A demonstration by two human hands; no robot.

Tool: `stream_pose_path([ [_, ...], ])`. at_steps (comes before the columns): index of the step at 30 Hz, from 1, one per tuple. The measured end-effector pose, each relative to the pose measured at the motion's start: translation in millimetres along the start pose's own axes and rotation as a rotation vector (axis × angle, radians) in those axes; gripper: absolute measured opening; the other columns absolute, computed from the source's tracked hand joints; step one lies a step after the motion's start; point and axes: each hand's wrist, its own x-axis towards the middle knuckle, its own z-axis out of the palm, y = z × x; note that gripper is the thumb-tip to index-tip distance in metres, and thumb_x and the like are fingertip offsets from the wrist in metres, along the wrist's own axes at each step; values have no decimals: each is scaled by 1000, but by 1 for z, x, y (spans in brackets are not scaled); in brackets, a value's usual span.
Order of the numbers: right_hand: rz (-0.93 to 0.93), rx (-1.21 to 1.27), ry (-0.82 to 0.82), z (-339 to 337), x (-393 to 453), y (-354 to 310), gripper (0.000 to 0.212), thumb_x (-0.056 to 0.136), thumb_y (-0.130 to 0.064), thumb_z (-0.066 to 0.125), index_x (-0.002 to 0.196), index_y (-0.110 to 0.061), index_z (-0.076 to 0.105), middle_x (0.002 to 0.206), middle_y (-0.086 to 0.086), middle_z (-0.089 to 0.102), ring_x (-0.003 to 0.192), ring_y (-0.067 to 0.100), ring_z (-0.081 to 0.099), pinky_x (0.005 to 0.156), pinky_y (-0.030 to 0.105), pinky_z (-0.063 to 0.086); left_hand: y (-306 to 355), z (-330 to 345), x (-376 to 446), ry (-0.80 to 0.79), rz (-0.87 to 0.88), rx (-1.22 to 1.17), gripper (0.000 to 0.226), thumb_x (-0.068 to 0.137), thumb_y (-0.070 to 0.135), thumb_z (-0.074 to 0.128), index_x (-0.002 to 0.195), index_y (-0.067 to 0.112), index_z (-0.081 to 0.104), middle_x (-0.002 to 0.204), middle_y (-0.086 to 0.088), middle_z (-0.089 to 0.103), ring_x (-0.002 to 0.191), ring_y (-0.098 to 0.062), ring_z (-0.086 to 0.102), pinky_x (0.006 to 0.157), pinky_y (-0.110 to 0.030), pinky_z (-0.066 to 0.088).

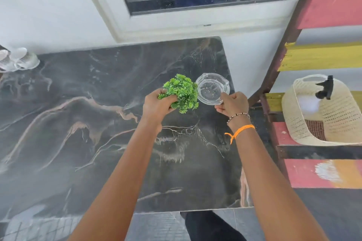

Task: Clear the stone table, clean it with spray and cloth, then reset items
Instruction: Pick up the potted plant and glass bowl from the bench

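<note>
- The small green plant (179,92) is gripped by the left hand (156,104), whose fingers are curled around the foliage from the left; its base is hidden, so whether it rests on the stone table (88,113) or is lifted cannot be told.
- The glass ashtray (212,88) is pinched at its near rim by the right hand (233,103), with the fingers curled tightly on the edge.
- Both things are found at the far right part of the table, just beside each other, leaves touching or overlapping the glass rim.
- The step in hand is judged to be either lifting these two items away or setting them back; the frame alone does not settle which.
- For a good result, the ashtray should be kept level and supported under the rim, since a pinch on smooth glass may slip.
- The plant would be better held lower, at its pot, so that leaves are not crushed.
- The ashtray is round, opening upward, with no long axis; one rim notch points right and away.
- The plant is a rounded clump, its crown apparently pointing upward; no clear long axis is shown.
</note>
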Motion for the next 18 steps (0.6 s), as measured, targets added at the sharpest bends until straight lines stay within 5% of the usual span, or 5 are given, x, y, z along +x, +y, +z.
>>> stream_pose_path([
  [4,24,-36,83,30,51,-22,29,83,-14,59,64,-11,37,72,18,58,41,13,62,51,29,56,23,13,65,-40,-11,0,18,75,6,68,77,22,62,81,-1,69,80,-15,66,69,-25,55],
  [9,34,-60,160,56,105,-47,31,82,-12,59,58,-10,40,66,18,55,49,24,63,74,52,56,47,40,130,-39,-12,-24,16,76,5,67,79,20,62,82,-2,68,69,-9,64,66,-21,56],
  [18,133,-32,201,98,183,-72,20,80,-17,59,67,-5,50,47,5,53,64,34,70,77,50,58,75,81,217,-21,-37,-105,24,79,1,66,78,23,57,83,-1,62,74,-11,61,70,-23,57],
])
